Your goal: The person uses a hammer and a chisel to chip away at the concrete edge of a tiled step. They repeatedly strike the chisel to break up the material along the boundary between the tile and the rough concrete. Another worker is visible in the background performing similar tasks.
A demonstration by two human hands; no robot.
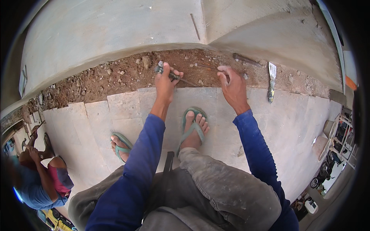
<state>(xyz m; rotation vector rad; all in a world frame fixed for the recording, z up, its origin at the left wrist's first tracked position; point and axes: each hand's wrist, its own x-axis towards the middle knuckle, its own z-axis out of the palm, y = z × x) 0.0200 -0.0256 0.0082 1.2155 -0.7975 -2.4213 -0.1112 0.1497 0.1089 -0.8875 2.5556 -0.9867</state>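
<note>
Over the dirt strip, my left hand (165, 82) is closed around the dark handle of a screwdriver-like tool (174, 76); its thin shaft slants down to the right. My right hand (233, 84) is to the right, thumb and fingers pinched at the end of a thin rusty rod (207, 66), which runs left over the soil. Right of that hand, a putty knife (271, 82) with a whitish blade lies across the tile edge. A dark flat metal bar (246, 60) rests in the dirt by the wall.
Loose soil (127, 73) with stones runs between the plastered wall (115, 27) and pale floor tiles (96, 119). A thin metal rod (195, 27) is against the wall. At left, a person (42, 177) holds a hammer (24, 144). A bucket-like container (320, 146) stands at right.
</note>
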